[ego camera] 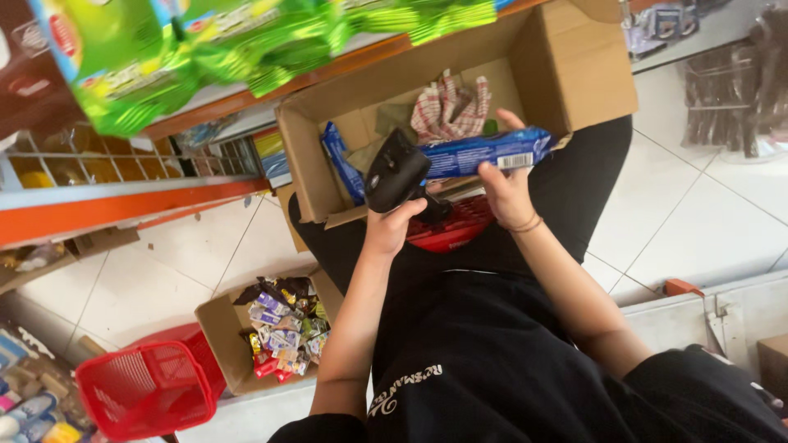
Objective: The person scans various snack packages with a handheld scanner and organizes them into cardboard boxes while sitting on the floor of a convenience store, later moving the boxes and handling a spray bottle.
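My left hand [392, 223] grips the black scanner [396, 171]; my right hand [506, 190] clasps the blue biscuit pack [484, 152], which I keep barcode-up and steady.

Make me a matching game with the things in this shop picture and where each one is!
Things:
1. blue packet
2. black scanner
3. red basket
4. checked cloth

Places:
a. on the floor, bottom left
b. in the right hand
c. inside the open cardboard box
d. in the left hand

Pairs: 1-b, 2-d, 3-a, 4-c
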